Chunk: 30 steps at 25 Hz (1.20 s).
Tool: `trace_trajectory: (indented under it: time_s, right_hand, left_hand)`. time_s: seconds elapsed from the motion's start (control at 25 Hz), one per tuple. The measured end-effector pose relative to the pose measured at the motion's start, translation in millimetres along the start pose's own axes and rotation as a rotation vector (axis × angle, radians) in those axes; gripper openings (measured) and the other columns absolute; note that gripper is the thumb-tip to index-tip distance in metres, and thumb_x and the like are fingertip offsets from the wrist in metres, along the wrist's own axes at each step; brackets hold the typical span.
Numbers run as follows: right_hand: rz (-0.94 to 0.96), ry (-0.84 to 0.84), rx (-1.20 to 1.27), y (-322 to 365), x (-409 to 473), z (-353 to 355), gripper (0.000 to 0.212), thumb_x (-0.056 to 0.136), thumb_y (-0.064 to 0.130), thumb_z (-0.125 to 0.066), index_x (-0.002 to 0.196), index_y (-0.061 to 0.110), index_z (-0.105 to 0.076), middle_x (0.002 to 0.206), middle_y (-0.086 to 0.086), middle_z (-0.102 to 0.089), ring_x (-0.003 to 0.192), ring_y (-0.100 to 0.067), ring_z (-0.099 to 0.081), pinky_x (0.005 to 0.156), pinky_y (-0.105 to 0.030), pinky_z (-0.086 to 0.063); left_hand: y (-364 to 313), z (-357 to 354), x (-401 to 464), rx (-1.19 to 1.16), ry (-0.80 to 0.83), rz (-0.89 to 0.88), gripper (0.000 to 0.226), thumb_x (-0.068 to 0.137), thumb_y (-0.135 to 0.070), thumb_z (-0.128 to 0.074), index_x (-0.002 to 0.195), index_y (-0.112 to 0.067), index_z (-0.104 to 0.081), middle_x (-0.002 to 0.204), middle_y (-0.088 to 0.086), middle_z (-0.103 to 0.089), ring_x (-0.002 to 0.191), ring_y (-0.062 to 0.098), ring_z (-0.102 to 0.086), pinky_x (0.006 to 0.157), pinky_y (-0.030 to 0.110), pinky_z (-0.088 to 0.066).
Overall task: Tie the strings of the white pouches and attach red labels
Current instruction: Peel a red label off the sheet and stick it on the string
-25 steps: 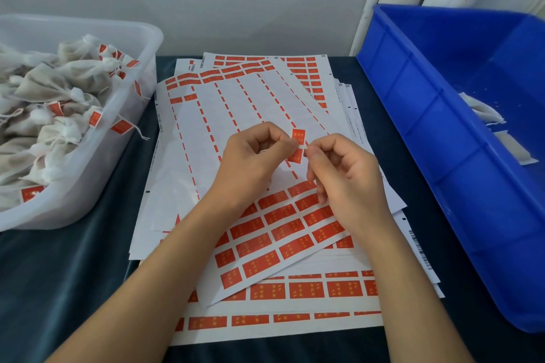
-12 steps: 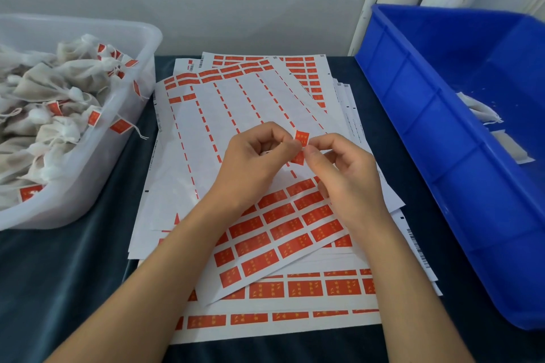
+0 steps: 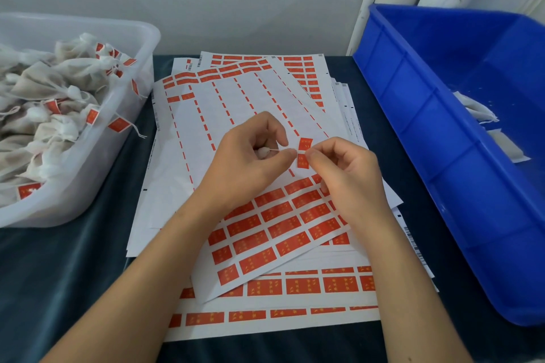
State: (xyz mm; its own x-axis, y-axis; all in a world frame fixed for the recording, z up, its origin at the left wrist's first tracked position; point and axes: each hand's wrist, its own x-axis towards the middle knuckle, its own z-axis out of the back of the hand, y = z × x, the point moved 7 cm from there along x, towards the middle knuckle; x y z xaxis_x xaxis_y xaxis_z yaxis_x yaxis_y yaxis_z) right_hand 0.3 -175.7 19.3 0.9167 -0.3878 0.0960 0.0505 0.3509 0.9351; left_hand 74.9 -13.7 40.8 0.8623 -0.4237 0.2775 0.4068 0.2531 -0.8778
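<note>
Since a sec ago we opened the red label (image 3: 304,153) out a bit w/ both hands. Our left hand (image 3: 253,156) pinches the pouch string (image 3: 278,150); our right hand (image 3: 343,168) pinches the label, right btwn our fingertips. Lots of pouches (image 3: 53,115) are done left of us. More sticker sheets (image 3: 265,233) wait under our hands.

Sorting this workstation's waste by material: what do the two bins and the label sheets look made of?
Left bin: translucent, milky plastic; the pouches show through its wall. Blue bin: opaque moulded plastic with ribbed sides and a slight sheen. Label sheets: white paper backing, probably glossy release liner, carrying red stickers.
</note>
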Motion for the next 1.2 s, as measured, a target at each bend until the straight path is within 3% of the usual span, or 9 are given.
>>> trace_trajectory:
  time_s: [0.2, 0.36, 0.56, 0.76, 1.0, 1.12, 1.2]
  right_hand:
    - [-0.001, 0.015, -0.003, -0.5, 0.6, 2.1, 0.015, 0.099, 0.039, -0.065, 0.088, 0.034, -0.074, 0.084, 0.017, -0.073, 0.082, -0.002, -0.069, 0.074, -0.029, -0.054]
    - [0.031, 0.013, -0.081, -1.2, 2.4, 2.4, 0.011, 0.097, 0.043, -0.066, 0.094, 0.038, -0.075, 0.089, 0.027, -0.071, 0.093, 0.006, -0.065, 0.075, -0.019, -0.050]
    - [0.090, -0.073, -0.176, 1.9, 1.8, 5.7, 0.004, 0.093, 0.048, -0.068, 0.094, 0.045, -0.071, 0.086, 0.032, -0.069, 0.095, 0.013, -0.061, 0.071, -0.013, -0.045]
    - [0.111, -0.085, -0.160, 6.3, 1.2, 6.9, 0.005, 0.095, 0.046, -0.068, 0.090, 0.048, -0.065, 0.089, 0.035, -0.066, 0.095, 0.013, -0.061, 0.070, -0.012, -0.045]
    - [0.156, -0.080, -0.131, 8.6, 1.3, 5.3, 0.005, 0.098, 0.041, -0.065, 0.103, 0.039, -0.067, 0.105, 0.027, -0.068, 0.103, 0.009, -0.061, 0.076, -0.009, -0.046]
    - [0.129, -0.056, -0.094, 7.8, 0.8, 3.1, 0.011, 0.100, 0.045, -0.061, 0.105, 0.038, -0.067, 0.107, 0.027, -0.069, 0.104, 0.007, -0.063, 0.081, -0.019, -0.052]
    - [0.121, -0.053, -0.117, 7.1, 1.2, 1.8, 0.010, 0.100, 0.046, -0.060, 0.102, 0.038, -0.066, 0.100, 0.027, -0.069, 0.101, 0.009, -0.062, 0.079, -0.018, -0.050]
  left_hand:
    - [-10.6, -3.4, -3.6, 0.032, 0.042, -0.105, 0.005, 0.092, -0.032, -0.076, 0.090, -0.034, -0.072, 0.076, -0.007, -0.066, 0.059, 0.016, -0.050, 0.053, 0.015, -0.040]
    - [-13.8, -0.9, -3.3, 0.085, -0.001, -0.124, 0.005, 0.093, -0.033, -0.077, 0.096, -0.037, -0.075, 0.085, -0.032, -0.067, 0.068, -0.002, -0.059, 0.055, 0.006, -0.040]
    - [-6.9, -0.4, -1.8, 0.176, -0.022, -0.087, 0.007, 0.092, -0.036, -0.077, 0.098, -0.040, -0.075, 0.076, -0.045, -0.058, 0.078, -0.016, -0.058, 0.059, -0.001, -0.038]
    - [-4.9, -0.6, -1.1, 0.197, -0.009, -0.074, 0.006, 0.094, -0.035, -0.075, 0.097, -0.040, -0.074, 0.074, -0.049, -0.056, 0.075, -0.019, -0.056, 0.057, -0.002, -0.037]
    - [1.5, -4.1, 0.7, 0.119, 0.072, -0.006, 0.005, 0.094, -0.036, -0.074, 0.093, -0.041, -0.075, 0.070, -0.031, -0.065, 0.057, -0.001, -0.054, 0.051, 0.007, -0.039]
    - [5.6, -4.3, 3.1, 0.043, 0.114, 0.045, 0.007, 0.094, -0.039, -0.073, 0.092, -0.041, -0.079, 0.081, -0.022, -0.073, 0.068, 0.006, -0.065, 0.055, 0.016, -0.047]
    - [7.2, -4.5, 4.5, 0.014, 0.137, 0.074, 0.010, 0.095, -0.038, -0.072, 0.089, -0.042, -0.079, 0.087, -0.019, -0.076, 0.082, 0.012, -0.071, 0.066, 0.022, -0.057]
